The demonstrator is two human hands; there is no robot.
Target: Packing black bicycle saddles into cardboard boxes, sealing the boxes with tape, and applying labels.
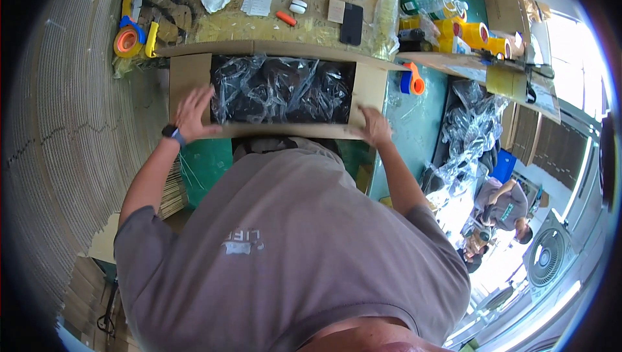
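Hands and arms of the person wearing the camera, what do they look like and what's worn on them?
Both forearms are bare. The left hand has a dark watch with a blue band at the wrist; the right hand wears nothing. Short grey T-shirt sleeves cover the upper arms.

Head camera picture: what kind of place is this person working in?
Probably a packing workshop. Both hands, left and right, rest on an open cardboard box of plastic-wrapped dark goods. Tape dispensers and flat cardboard stacks lie nearby.
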